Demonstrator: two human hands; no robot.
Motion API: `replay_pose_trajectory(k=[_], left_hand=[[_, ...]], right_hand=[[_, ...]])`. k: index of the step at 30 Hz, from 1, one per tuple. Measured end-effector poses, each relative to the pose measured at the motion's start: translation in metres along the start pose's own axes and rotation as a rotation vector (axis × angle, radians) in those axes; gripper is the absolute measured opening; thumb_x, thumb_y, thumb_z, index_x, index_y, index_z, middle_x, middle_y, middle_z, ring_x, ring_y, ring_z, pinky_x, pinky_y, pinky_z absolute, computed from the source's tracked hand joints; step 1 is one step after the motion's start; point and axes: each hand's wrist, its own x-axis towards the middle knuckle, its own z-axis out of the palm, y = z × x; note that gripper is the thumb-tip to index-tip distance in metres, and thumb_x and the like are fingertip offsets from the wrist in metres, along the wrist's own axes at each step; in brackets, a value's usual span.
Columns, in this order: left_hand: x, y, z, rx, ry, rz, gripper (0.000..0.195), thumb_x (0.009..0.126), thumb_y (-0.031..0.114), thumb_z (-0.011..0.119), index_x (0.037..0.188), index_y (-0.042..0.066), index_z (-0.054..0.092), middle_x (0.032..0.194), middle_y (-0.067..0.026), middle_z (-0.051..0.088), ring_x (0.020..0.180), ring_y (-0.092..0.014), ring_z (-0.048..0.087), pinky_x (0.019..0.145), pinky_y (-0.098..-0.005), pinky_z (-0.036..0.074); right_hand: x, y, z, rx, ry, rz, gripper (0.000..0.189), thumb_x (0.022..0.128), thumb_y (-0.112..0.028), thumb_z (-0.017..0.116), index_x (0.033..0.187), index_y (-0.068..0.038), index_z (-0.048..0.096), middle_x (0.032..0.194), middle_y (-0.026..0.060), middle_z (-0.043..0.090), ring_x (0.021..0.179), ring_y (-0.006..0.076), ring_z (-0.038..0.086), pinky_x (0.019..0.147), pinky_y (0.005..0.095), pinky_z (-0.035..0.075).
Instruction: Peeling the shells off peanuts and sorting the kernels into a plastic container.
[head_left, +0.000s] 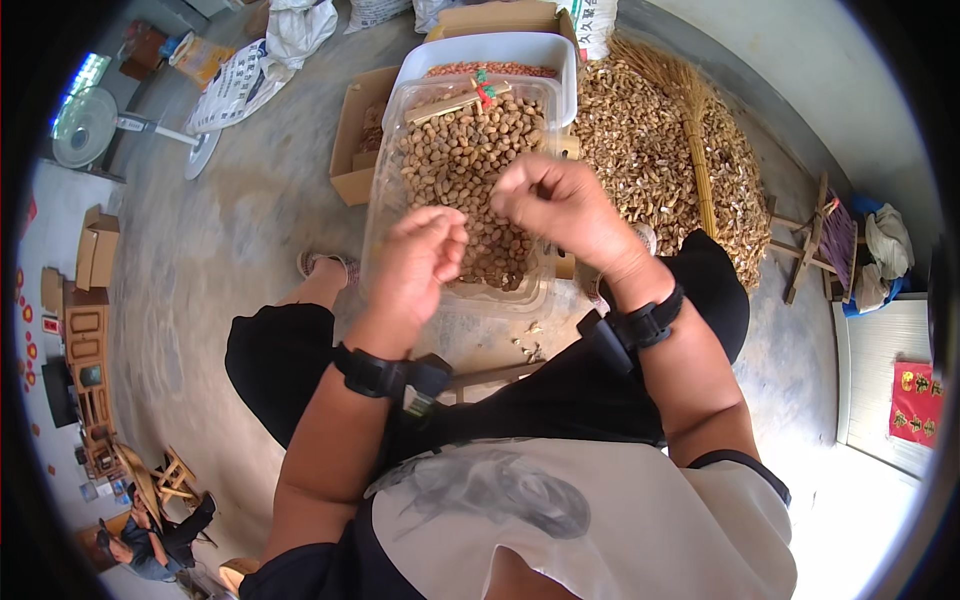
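My left hand (424, 259) is raised over the near left part of a clear plastic bin (375, 217), its fingers curled and thumb near the index finger. My right hand (555, 210) hovers over the bin's right side, fingertips bent together. Whether either hand pinches something small is not clear. Unshelled peanuts (450, 161) fill much of the bin. A wooden stick tool (446, 106) with red and green ties lies across its far end. Behind, a white plastic tub (484, 46) holds shelled reddish peanuts (487, 69).
A large heap of peanut shells (630, 142) with a straw broom (697, 165) lies to the right. Cardboard boxes (351, 180) stand left of and behind the tubs. A standing fan (161, 131) is at the left; a person (146, 540) sits far off at lower left.
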Motion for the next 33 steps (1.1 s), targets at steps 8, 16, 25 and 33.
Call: replay_pose_trajectory(k=[8, 16, 25, 33], left_hand=[[0.053, 0.055, -0.014, 0.571, 0.227, 0.081, 0.009, 0.086, 0.009, 0.060, 0.094, 0.004, 0.063, 0.074, 0.0024, 0.055, 0.060, -0.007, 0.047, 0.050, -0.0191, 0.036], [0.115, 0.028, -0.010, 1.303, 0.057, 0.338, 0.017, 0.078, 0.007, 0.068, 0.093, 0.001, 0.064, 0.075, -0.0021, 0.061, 0.064, -0.010, 0.054, 0.060, -0.0260, 0.044], [0.113, 0.035, 0.010, 1.545, 0.106, 0.366, 0.020, 0.076, 0.016, 0.071, 0.092, 0.005, 0.067, 0.071, -0.0069, 0.063, 0.061, -0.014, 0.057, 0.059, -0.0306, 0.047], [0.036, 0.065, 0.021, 0.261, -0.185, -0.136, 0.019, 0.091, 0.016, 0.058, 0.100, 0.000, 0.060, 0.061, 0.0064, 0.043, 0.052, -0.002, 0.035, 0.043, -0.0164, 0.026]], right_hand=[[0.019, -0.015, -0.097, -0.392, 0.807, -0.330, 0.036, 0.083, -0.017, 0.069, 0.115, -0.004, 0.058, 0.111, 0.0103, 0.059, 0.088, 0.0137, 0.060, 0.074, 0.0255, 0.050], [0.017, 0.007, -0.060, -0.383, 0.572, -0.297, 0.031, 0.079, -0.019, 0.069, 0.105, -0.003, 0.063, 0.097, 0.0127, 0.063, 0.076, 0.0200, 0.060, 0.067, 0.0303, 0.049], [0.008, -0.005, -0.048, -0.312, 0.443, -0.188, 0.025, 0.086, -0.013, 0.065, 0.108, -0.002, 0.060, 0.092, 0.0041, 0.065, 0.084, 0.0077, 0.057, 0.074, 0.0237, 0.047], [-0.002, 0.008, -0.014, -0.123, 0.238, -0.183, 0.018, 0.083, -0.005, 0.064, 0.099, 0.002, 0.060, 0.076, 0.0057, 0.060, 0.069, 0.0110, 0.055, 0.065, 0.0252, 0.048]])
